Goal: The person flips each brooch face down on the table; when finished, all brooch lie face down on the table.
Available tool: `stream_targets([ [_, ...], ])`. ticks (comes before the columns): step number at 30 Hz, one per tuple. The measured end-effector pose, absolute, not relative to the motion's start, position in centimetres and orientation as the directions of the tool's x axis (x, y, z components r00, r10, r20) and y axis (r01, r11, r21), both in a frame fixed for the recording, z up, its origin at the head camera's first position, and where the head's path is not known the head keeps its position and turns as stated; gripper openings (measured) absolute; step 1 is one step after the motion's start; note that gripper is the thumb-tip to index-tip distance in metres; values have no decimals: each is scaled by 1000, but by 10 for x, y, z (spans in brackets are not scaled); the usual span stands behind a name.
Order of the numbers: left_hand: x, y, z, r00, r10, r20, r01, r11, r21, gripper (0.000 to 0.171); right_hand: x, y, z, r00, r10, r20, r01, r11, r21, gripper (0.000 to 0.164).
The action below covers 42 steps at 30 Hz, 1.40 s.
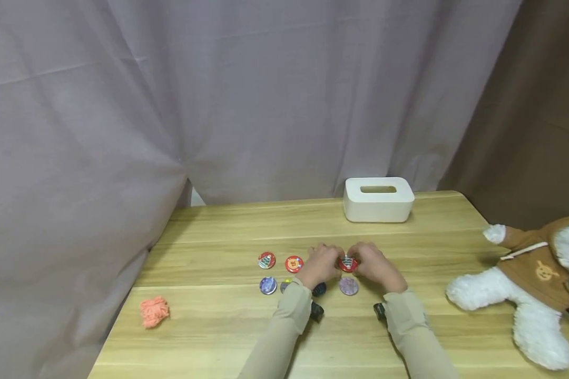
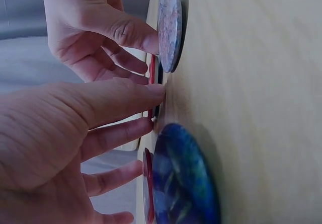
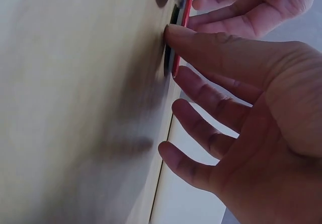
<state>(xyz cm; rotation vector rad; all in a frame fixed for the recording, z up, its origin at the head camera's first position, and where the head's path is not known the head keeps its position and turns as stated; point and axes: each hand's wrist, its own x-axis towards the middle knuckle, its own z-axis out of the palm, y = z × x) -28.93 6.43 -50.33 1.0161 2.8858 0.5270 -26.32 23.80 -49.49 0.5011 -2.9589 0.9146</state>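
Note:
Both hands are at a round red badge with a tree picture [image 1: 347, 263], at the right end of the far row. My left hand [image 1: 321, 264] pinches its left edge between thumb and fingers. From the other side, my right hand [image 1: 374, 265] pinches the right edge, thumb at the near rim. In the right wrist view the badge [image 3: 181, 38] shows a red top and dark underside, low over the wood. Directly in front lies a pale purple badge [image 1: 348, 286]. A dark blue badge [image 1: 319, 289] is beside the left wrist, partly covered.
Further left lie another red tree badge [image 1: 266, 260], a red and yellow badge [image 1: 294, 263], a blue-purple badge [image 1: 267, 285] and a half-hidden grey-yellow badge [image 1: 285, 285]. A white tissue box [image 1: 378, 208] stands behind, orange yarn [image 1: 154, 311] left, a plush toy [image 1: 540, 279] right.

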Motion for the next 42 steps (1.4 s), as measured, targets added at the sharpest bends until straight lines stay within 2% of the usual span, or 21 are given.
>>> stream_targets([
  [8,-291,62,-503,-796,599,86,585,726,363,32,-266,237,-496,-956,-288,53,-268,785,-558,31],
  [18,-291,67,-500,-802,591,86,584,745,323,15,-265,241,-494,-953,-301,38,-271,792,-547,27],
  [31,-293,59,-503,-804,584,109,578,726,373,11,-265,243,-492,-950,-311,2,-255,776,-577,18],
  [42,-292,60,-502,-812,570,123,568,725,389,9,-261,249,-487,-947,-320,30,-273,753,-599,13],
])
